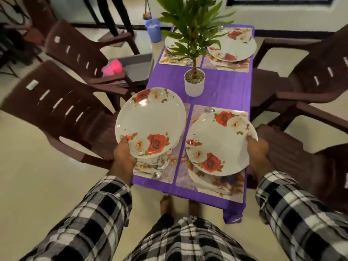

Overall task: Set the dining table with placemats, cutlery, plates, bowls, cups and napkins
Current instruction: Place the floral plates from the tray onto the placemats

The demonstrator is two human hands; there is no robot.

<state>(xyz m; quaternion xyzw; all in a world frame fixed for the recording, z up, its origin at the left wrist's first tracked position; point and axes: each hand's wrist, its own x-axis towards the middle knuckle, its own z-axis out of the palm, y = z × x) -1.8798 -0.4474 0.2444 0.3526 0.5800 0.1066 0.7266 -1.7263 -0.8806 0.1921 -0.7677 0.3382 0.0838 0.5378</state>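
Two round white plates printed with red and cream roses are held over the near end of the table, one in each hand. The left plate (150, 122) is tilted and gripped at its lower left rim by the left hand (124, 153), whose grip is closed on the edge; most of the plate extends up and to the right of that grip, above the near left floral placemat (160, 169). The right plate (219, 143) is pinched at its right rim by the right hand (258, 149), so that the plate lies to the left of the grip, over the near right floral placemat (212, 182). A metal spoon (157, 175) and fork are seen on the left placemat. The table is covered by a purple cloth (226, 89). A white cylindrical pot (194, 85) filled with pebbles holds a leafy green plant. Two more rose plates (232, 45) lie on the far placemats. Dark brown slatted plastic chairs (62, 113) flank the table.
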